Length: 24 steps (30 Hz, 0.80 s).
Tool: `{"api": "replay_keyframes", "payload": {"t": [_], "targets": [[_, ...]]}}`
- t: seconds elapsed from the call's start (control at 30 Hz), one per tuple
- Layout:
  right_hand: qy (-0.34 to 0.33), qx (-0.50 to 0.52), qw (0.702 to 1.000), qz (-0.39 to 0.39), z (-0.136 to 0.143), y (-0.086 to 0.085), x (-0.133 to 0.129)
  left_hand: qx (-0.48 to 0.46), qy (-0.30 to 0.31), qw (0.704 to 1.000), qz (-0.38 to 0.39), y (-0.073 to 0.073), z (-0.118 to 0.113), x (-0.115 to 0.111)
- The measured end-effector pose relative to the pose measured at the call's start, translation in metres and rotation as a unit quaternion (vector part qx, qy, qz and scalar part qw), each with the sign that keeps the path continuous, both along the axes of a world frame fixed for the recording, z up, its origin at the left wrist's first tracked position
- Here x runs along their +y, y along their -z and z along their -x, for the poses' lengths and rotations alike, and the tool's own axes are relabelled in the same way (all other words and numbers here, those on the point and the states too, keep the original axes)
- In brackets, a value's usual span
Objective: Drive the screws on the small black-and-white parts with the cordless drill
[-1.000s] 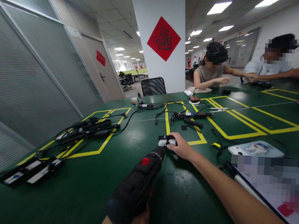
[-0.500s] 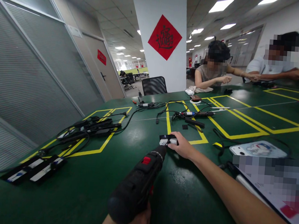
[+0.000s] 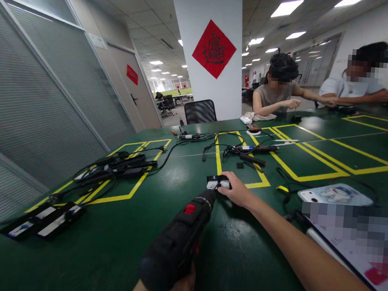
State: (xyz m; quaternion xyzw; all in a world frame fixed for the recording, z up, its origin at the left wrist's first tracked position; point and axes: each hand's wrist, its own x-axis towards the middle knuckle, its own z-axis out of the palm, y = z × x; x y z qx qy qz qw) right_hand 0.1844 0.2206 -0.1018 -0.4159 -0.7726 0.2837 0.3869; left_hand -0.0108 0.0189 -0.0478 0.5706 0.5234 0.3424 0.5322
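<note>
One small black piece [image 3: 216, 179] with pale faces is being pinched at its right end, just right of the frame's centre, by the right hand [image 3: 236, 191]; its thumb and fingers are being parted only by the piece's own width. By the left hand [image 3: 185, 287], at bottom centre, a black drill [image 3: 172, 244] is being gripped, the fingers being curled around the handle and partly hidden. The drill's nose is being pointed up at the piece's near side; whether contact is being made cannot be told.

Farther out, a pen-shaped tool [image 3: 252, 148], cables and small black parts [image 3: 251, 160] are being held up by the green table [image 3: 104, 255] above and right of the right hand. At middle right, a phone [image 3: 338, 194] is being seen above a larger screen [image 3: 357, 248]. Yellow tape [image 3: 136, 189] at left is being partly covered by a cable heap [image 3: 125, 166], with two dark strips [image 3: 56, 225] being seen at lower left. At upper right, the table's far edge is being shared by two people [image 3: 271, 98] at work.
</note>
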Motion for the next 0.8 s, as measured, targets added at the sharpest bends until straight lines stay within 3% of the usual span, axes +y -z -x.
{"api": "replay_keyframes", "payload": {"t": [0.53, 0.8], "targets": [[0.001, -0.002, 1.0, -0.002, -0.0004, -0.0008, -0.0012, -0.027, -0.024, 0.999, -0.001, 0.008, -0.003, -0.0005], [0.002, -0.001, 1.0, -0.002, -0.0002, -0.0004, -0.0011, -0.04, -0.048, 0.998, -0.008, 0.0024, -0.0071, -0.0018]]}}
